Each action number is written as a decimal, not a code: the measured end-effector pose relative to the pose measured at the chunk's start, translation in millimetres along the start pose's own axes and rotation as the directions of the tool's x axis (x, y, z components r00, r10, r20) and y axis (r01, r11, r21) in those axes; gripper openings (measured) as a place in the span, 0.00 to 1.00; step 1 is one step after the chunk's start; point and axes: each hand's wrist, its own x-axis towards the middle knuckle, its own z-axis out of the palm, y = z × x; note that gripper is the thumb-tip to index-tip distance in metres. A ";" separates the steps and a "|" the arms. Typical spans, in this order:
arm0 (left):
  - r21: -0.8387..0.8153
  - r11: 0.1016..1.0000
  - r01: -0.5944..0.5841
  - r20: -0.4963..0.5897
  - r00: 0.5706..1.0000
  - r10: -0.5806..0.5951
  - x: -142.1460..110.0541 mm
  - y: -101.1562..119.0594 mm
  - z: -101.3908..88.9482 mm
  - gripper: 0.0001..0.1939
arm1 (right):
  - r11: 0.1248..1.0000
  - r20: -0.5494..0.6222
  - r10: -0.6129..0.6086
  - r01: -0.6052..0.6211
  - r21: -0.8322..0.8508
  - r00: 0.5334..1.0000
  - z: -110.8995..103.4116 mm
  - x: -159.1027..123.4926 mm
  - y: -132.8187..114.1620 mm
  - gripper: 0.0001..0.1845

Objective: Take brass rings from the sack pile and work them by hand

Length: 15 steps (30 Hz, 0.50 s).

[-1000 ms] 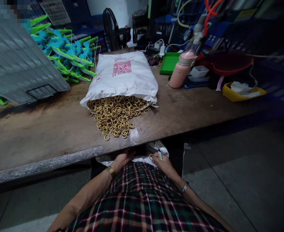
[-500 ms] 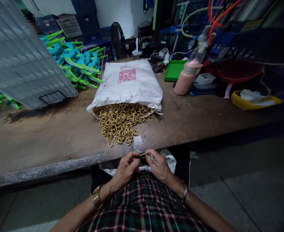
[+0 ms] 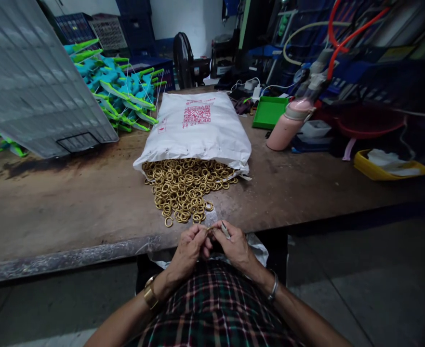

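At the table's front edge, my left hand (image 3: pixel 191 248) is closed, thumb and fingers pinching a small gold-coloured ring (image 3: pixel 210 229). My right hand (image 3: pixel 234 245) pinches the same ring from the other side. A short grey pointed piece, perhaps a small blade (image 3: pixel 225 230), also sticks out between the right fingers; its exact kind is unclear. Just beyond the hands lies a heap of gold-coloured rings (image 3: pixel 179 193), spilling from the open mouth of a white sack (image 3: pixel 212 135) with red print. Below the hands, pale plastic (image 3: pixel 258 248) shows over my lap.
A ribbed grey panel (image 3: pixel 53 86) leans at left, beside a stack of blue and green plastic parts (image 3: pixel 126 94). At right stand a pink bottle (image 3: pixel 286 127), a green tray (image 3: pixel 269 111) and a yellow tray (image 3: pixel 375 168). The wooden table (image 3: pixel 71 202) ends before my lap.
Both hands have risen slightly, and the ring has turned so it shows more edge-on. The left fingers are curled more. The view has shifted a little.
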 end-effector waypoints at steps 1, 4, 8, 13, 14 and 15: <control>-0.004 1.000 -0.002 0.016 1.000 0.002 0.1 -0.3 -0.7 0.16 | 1.000 0.015 0.006 -0.006 -0.002 1.000 -0.2 1.1 -1.7 0.12; -0.004 1.000 0.012 0.073 0.997 -0.012 -0.1 -1.5 -2.3 0.16 | 0.999 0.050 0.029 -0.027 -0.042 0.998 0.2 4.8 -5.5 0.13; -0.021 0.999 0.030 0.078 0.997 -0.028 -1.3 -3.2 -5.3 0.16 | 0.997 0.085 0.050 -0.045 -0.060 0.995 2.9 9.6 -10.2 0.13; -0.099 0.995 0.009 0.075 0.997 -0.002 -2.4 -6.6 -9.9 0.17 | 0.997 0.090 0.054 -0.049 -0.053 0.995 5.9 12.2 -16.2 0.16; -0.120 0.993 0.006 0.075 0.997 0.003 -2.7 -7.3 -10.5 0.17 | 0.997 0.091 0.052 -0.047 -0.056 0.994 6.2 12.4 -15.9 0.16; -0.141 0.990 0.003 0.076 0.997 0.008 -3.0 -7.8 -11.0 0.17 | 0.997 0.087 0.049 -0.043 -0.064 0.995 6.3 12.7 -14.8 0.17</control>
